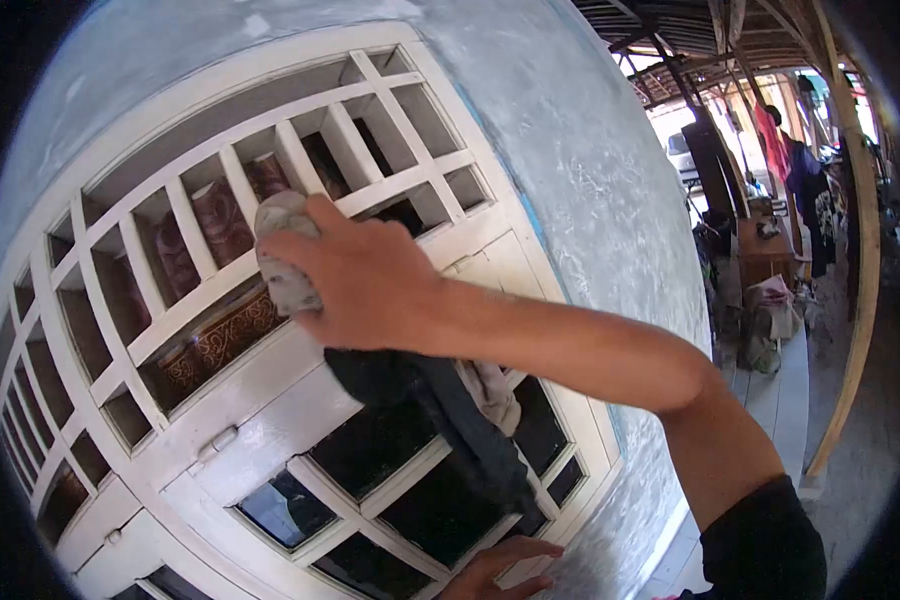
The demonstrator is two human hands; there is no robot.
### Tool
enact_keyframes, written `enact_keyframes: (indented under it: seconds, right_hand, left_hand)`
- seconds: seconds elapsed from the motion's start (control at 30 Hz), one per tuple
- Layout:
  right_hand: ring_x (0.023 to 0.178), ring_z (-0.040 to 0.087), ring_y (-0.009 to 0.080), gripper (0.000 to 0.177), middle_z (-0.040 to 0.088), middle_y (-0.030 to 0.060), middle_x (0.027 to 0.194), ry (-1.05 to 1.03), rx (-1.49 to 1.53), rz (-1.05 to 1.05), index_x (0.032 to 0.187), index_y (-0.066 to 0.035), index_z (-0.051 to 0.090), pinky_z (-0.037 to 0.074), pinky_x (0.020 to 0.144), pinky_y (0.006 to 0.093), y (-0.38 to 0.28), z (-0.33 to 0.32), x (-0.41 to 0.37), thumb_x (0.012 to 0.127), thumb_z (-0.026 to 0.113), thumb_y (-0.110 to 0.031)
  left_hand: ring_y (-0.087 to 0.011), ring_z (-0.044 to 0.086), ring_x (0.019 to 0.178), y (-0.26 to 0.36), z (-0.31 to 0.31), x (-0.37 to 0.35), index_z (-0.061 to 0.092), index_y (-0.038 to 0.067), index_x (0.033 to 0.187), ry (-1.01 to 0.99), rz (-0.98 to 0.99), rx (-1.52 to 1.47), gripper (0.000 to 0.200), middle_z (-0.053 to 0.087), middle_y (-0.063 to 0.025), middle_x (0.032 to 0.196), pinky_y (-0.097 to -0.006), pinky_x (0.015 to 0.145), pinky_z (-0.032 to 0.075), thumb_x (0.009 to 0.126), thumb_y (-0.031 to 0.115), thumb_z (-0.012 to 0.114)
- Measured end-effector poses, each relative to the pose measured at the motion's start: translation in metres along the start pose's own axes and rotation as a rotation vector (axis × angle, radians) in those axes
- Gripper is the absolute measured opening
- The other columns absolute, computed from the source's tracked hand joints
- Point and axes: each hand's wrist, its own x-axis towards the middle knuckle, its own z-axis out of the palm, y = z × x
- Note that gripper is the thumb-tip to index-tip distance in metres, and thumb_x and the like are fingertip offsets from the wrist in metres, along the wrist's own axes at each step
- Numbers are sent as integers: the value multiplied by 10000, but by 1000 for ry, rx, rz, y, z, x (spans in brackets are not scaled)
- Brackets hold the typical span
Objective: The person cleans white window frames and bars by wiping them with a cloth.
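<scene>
My right hand [360, 270] is closed around a bunched grey cloth [287, 255], raised against the white lattice [225, 165] above the window panes. From beneath this hand and wrist a dark cloth [460, 425] hangs down over the glass, with a paler piece of cloth [492, 395] beside it. Low in the view, my left hand [500, 570] shows only in part, its fingers apart and nothing between them, near the lower window frame.
Dark panes [375, 450] sit in the white window frame [270, 440], which has a metal hinge [215, 443]. Patterned curtain [215, 225] shows behind the lattice. A grey plastered wall [580, 190] runs alongside. Farther right stand a wooden post [858, 260] and hanging clothes [805, 180].
</scene>
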Motion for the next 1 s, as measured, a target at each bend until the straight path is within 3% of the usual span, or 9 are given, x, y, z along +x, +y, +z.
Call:
enact_keyframes:
  seconds: [0.17,0.2,0.3,0.43,0.5,0.6,0.77,0.87,1.0]
  right_hand:
    - [802,612,360,589,491,173,1133,75,-166,82,1203,-225,504,515,705,427,39,-11,-12,648,699,-210]
    - [820,606,365,575,520,172,1098,102,-163,116,1190,-211,517,507,727,433,51,-12,-14,645,698,-202]
    - [927,576,338,484,561,165,988,231,-113,61,1107,-113,601,472,814,379,86,-34,-9,645,691,-225]
    - [988,571,352,482,578,160,1029,553,-340,37,1124,-148,611,469,861,427,130,-61,59,685,640,-345]
    - [996,576,333,557,594,178,1044,496,-425,-32,1156,-133,596,456,885,384,140,-70,94,694,668,-436]
    - [969,593,339,566,614,181,1042,272,-533,126,1160,-166,596,470,866,403,154,-55,119,694,664,-480]
    - [933,600,358,502,630,181,998,165,-506,115,1135,-170,604,487,818,418,146,-55,88,675,656,-365]
    - [920,596,360,460,621,172,958,64,-519,139,1129,-156,603,485,808,413,127,-50,43,690,632,-290]
    - [948,587,349,487,571,156,1053,-57,-429,136,1166,-136,566,485,819,411,104,-52,-28,692,622,-230]
  left_hand:
    - [-259,527,1085,-19,-2,-23,589,76,1129,52,-122,20,323,569,-106,1130,-429,928,399,840,197,665]
    - [-257,519,1100,-15,5,-36,583,86,1142,182,-179,-72,335,564,-102,1149,-432,935,394,846,226,655]
    - [-254,510,1117,-35,2,-62,575,101,1157,168,-232,0,348,557,-94,1173,-436,946,384,856,266,634]
    - [-249,498,1140,-48,-3,-74,565,120,1176,135,-273,70,368,547,-83,1204,-441,961,369,870,320,605]
    - [-246,491,1151,-52,-5,-75,561,129,1186,127,-280,98,380,542,-78,1220,-444,968,362,876,346,590]
    - [-242,482,1166,-62,-9,-78,554,146,1201,146,-263,68,412,537,-66,1240,-451,982,344,879,401,565]
    - [-237,477,1169,-90,-16,-81,554,167,1213,104,-90,-87,455,545,-33,1243,-469,993,308,854,445,568]
    - [-237,472,1177,-80,-20,-81,558,144,1205,102,-314,-52,483,549,-50,1237,-457,986,316,841,462,578]
    - [-239,462,1191,-73,-16,-76,556,110,1201,131,-303,-155,548,546,-79,1234,-432,989,321,812,493,599]
